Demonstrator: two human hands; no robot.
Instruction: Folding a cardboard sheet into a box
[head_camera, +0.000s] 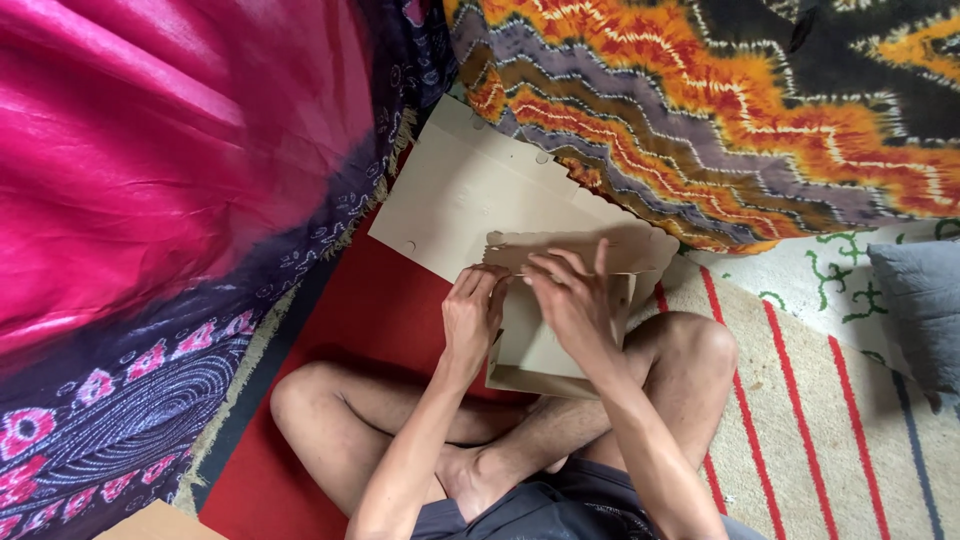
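Observation:
I sit cross-legged on a red mat (370, 310). A partly folded beige cardboard box (540, 350) rests over my legs. My left hand (472, 315) grips the box's left wall near its scalloped flap. My right hand (572, 295) pinches the top flap edge beside it, fingers bent over the card. The box's far side is hidden by my hands.
A stack of flat beige cardboard blanks (470, 195) lies just beyond the box. Pink and purple cloth (150, 200) hangs at the left, orange zigzag cloth (720, 110) at the back right. A striped rug (830, 420) and a grey cushion (920, 310) lie right.

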